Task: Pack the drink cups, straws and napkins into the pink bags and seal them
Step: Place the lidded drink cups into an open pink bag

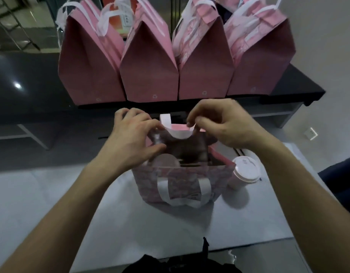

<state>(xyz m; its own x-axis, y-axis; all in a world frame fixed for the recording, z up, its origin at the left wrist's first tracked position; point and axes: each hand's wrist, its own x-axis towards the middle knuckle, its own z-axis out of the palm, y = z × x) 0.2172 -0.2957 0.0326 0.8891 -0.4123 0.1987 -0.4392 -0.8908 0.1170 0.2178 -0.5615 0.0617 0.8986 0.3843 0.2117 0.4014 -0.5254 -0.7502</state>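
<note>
An open pink patterned bag (pixel 182 182) with white handles stands on the white table in front of me. Inside it I see the lid of a drink cup (pixel 166 161) at the left and a dark interior. My left hand (pixel 134 133) grips the bag's far left rim. My right hand (pixel 215 123) pinches the far white handle (pixel 180 133) at the far rim. A second pink drink cup (pixel 244 172) with a white lid stands on the table just right of the bag.
Several closed pink bags (pixel 150 62) stand in a row on a dark counter (pixel 300 85) behind. The white table (pixel 52 194) stretches left and toward me. A dark object (pixel 170 265) lies at the near edge. A wall socket (pixel 310 133) sits at the right.
</note>
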